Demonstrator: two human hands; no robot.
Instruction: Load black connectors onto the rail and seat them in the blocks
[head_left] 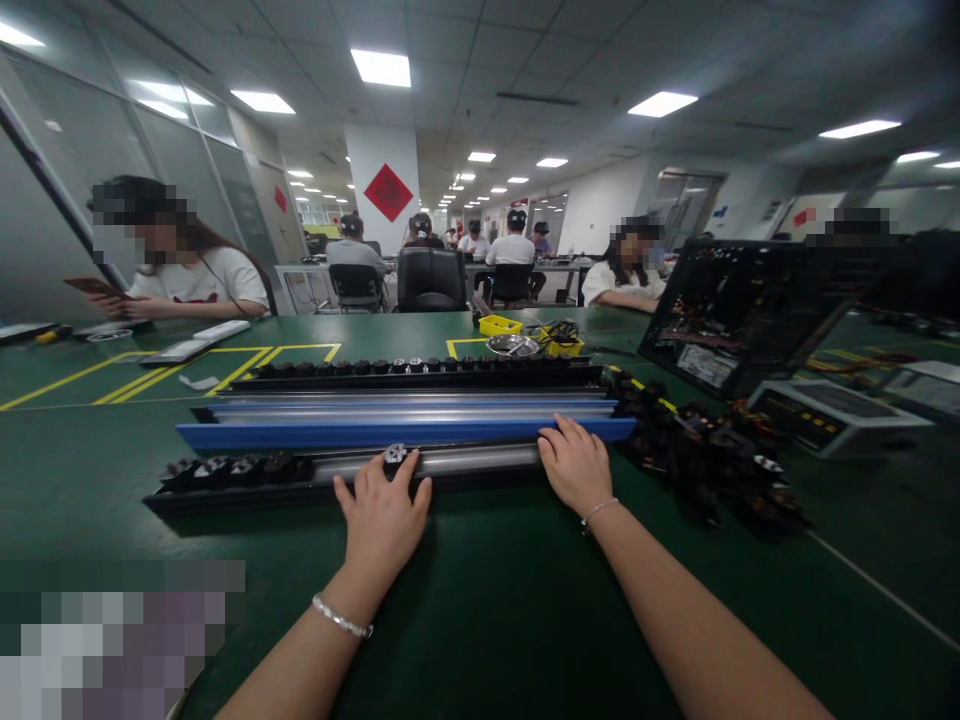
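Observation:
A long black track (pixel 480 462) with a silvery channel lies across the table in front of me. Several black socket modules (pixel 244 467), some with pale faces, sit in a row on its left part. My left hand (pixel 386 510) has its fingers about one small black module with a pale face (pixel 396 458), partly covered by the fingers, on the track. At the track's right end, my right hand (pixel 577 465) grips the edge, fingertips reaching over toward the blue strip behind. Parallel blue strips (pixel 247 436) lie just beyond, and behind them runs another black track carrying a row of modules (pixel 420 366).
A heap of loose black modules (pixel 697 450) lies right of the tracks. Beyond it stand an open computer case (pixel 750 310) and a power supply box (pixel 832 415). A metal dish (pixel 513 346) and yellow tray (pixel 500 326) sit at the back. People sit across the table.

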